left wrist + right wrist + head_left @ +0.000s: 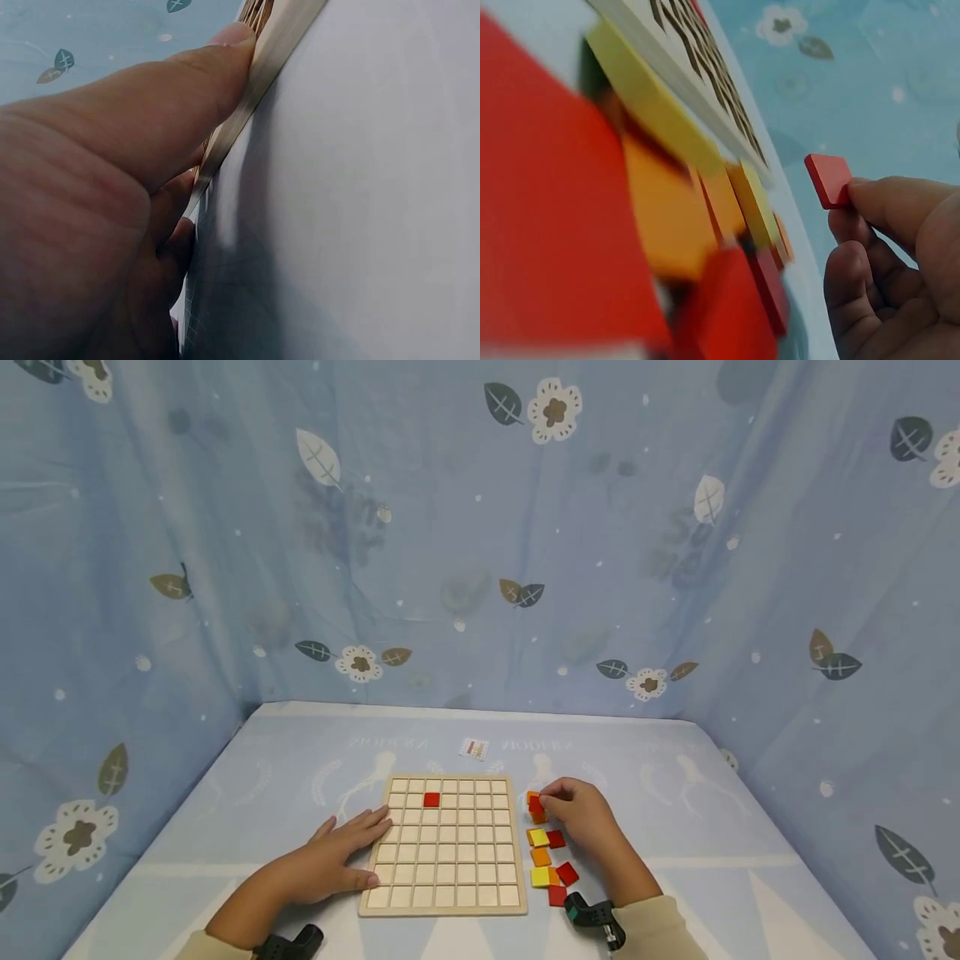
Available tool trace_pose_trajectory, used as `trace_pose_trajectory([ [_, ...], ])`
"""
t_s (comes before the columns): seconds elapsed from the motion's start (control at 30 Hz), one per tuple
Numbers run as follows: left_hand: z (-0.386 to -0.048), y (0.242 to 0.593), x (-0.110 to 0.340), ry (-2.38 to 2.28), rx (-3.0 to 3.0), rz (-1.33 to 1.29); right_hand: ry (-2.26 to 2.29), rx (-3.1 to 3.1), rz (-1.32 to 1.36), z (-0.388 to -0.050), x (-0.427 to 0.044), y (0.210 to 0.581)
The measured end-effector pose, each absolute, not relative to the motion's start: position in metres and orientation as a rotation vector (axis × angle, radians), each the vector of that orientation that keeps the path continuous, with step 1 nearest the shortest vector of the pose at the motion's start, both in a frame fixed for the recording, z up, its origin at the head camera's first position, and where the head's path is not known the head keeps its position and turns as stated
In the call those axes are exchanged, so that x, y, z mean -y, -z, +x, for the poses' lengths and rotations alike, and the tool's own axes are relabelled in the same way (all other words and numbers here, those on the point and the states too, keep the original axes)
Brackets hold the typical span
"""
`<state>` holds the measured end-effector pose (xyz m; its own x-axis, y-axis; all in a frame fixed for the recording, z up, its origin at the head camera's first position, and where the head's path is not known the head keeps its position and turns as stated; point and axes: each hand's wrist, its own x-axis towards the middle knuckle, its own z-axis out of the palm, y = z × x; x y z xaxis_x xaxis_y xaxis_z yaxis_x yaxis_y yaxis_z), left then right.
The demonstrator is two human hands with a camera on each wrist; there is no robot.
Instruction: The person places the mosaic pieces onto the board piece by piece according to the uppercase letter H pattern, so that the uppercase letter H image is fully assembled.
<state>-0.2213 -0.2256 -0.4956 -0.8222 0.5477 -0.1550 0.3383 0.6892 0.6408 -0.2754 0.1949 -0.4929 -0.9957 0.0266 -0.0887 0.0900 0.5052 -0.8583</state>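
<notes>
A wooden grid board (456,852) lies on the table with one red tile (431,799) in a cell of its second row from the far edge. My left hand (326,864) rests along the board's left edge, fingers extended; in the left wrist view the thumb touches the board's rim (281,41). Thumb and fingertips of my right hand (588,818) pinch a red square tile (830,181), raised above the loose tiles right of the board. Among those are a yellow tile (540,877), an orange tile (541,857) and a red tile (567,873), some overlapping.
A small printed card (475,748) lies beyond the board's far edge. Blue patterned curtains (480,543) surround the table on the far side and both sides. Straps with black devices (592,917) sit on both wrists.
</notes>
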Motion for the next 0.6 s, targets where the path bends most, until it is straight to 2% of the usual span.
trace_pose_trajectory([
  [0.6, -0.22, 0.494, 0.226, -0.873, -2.579, 0.698, 1.546, -2.617, -0.172, -0.276, -0.128, 0.481],
])
